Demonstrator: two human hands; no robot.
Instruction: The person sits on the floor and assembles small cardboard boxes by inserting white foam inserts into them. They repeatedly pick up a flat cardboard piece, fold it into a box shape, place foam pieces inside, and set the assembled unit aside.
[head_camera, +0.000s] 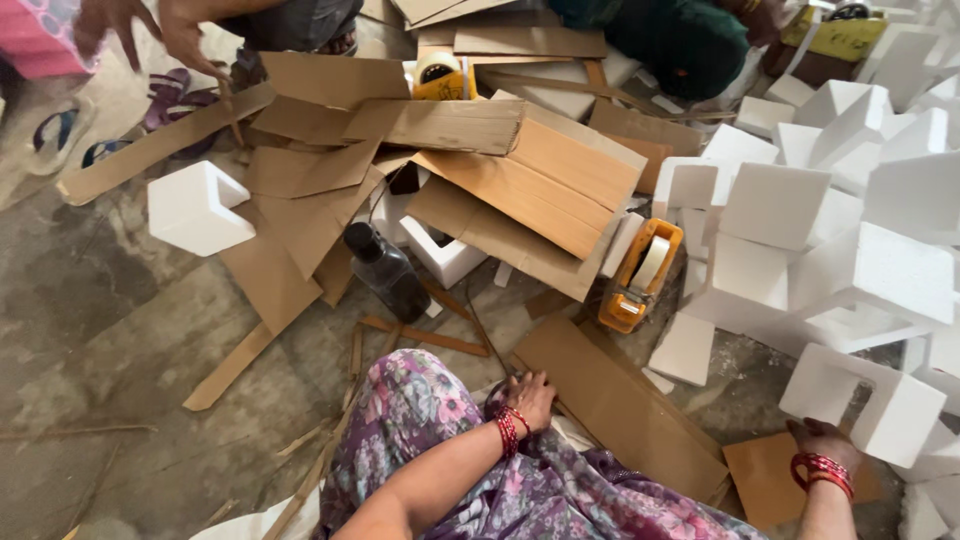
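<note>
on the grey concrete floor (110, 320) strewn with cardboard, both hands rest loosely open, gripping nothing.

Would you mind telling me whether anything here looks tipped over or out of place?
Yes: a dark bottle lies on its side among loose cardboard pieces on the floor, and the orange tape dispenser leans tilted against the foam blocks. No spill is visible.
</note>
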